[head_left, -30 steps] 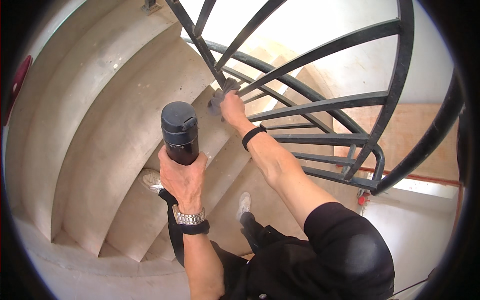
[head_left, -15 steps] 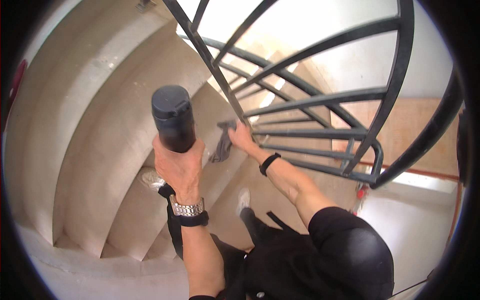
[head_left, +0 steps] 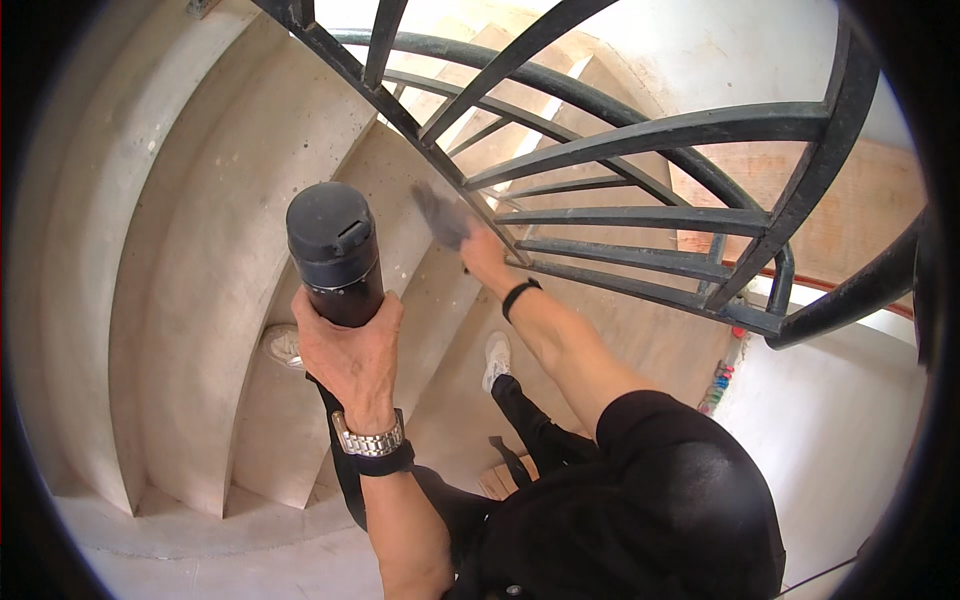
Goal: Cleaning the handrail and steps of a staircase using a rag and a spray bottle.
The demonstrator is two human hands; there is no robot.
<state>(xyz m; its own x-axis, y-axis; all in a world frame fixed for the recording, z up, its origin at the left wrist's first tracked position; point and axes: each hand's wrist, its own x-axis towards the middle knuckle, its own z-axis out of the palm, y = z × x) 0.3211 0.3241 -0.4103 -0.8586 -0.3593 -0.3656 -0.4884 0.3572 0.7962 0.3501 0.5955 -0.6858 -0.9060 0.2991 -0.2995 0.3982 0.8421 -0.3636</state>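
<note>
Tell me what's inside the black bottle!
Nothing inside can be seen: a dark lid covers the top of the black bottle, and its dark sides don't show through. The left hand wraps around the lower part, hiding that too.

Exposure is bright overall. The strongest light falls beyond the railing, where the wall washes toward white. Shadows across the steps are soft. The gray cloth is smeared by motion blur; the black bottle is sharp. Fisheye distortion bends step edges, and dark vignetting rings the view.
</note>
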